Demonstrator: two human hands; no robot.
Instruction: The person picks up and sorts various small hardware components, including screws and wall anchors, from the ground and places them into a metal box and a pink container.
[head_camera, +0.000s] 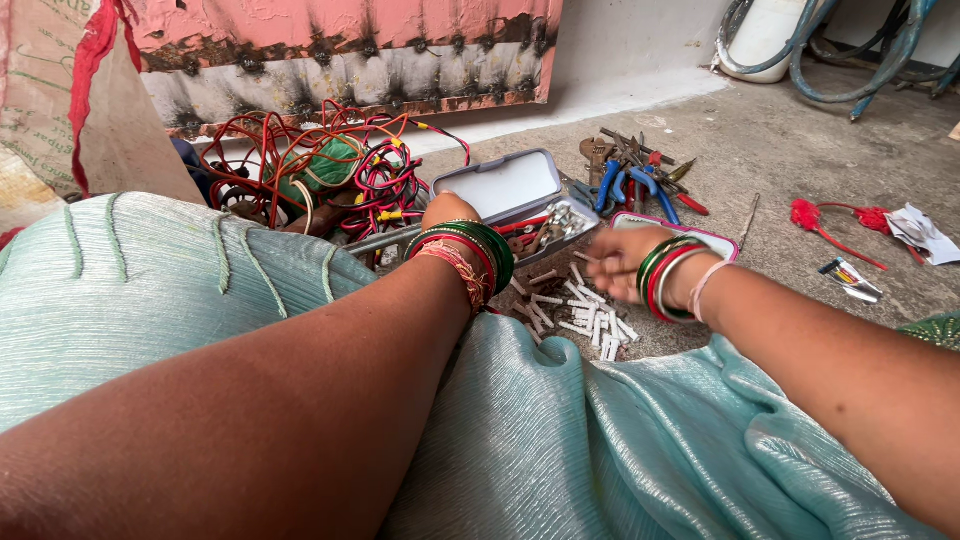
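Many white wall plugs (585, 310) lay mid-frame on the floor, just under the blurred right hand (618, 262), its grip unclear, left hand (447, 210) held the grey tin (505, 185).

Printed beige sack (45, 110) with red edging far left; small silver tube-like packet (850, 279) and crumpled white wrapper (922, 232) on floor, right.
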